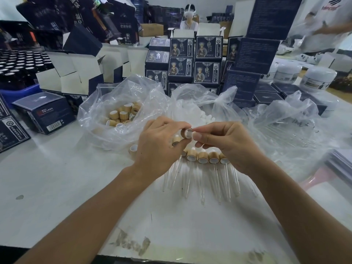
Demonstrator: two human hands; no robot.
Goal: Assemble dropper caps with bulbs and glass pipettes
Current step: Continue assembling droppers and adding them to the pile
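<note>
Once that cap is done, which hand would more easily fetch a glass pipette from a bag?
Probably the right hand. The bag of glass pipettes lies on its side, while the left hand grips the wooden cap and sits nearer the bag of caps.

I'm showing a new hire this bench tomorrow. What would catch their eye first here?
Probably the two hands at the centre: the left hand and right hand together hold a wooden cap above the table. Just below lies a row of finished droppers, glass tubes pointing toward the viewer. Behind on the left, a clear bag of caps gapes open.
</note>
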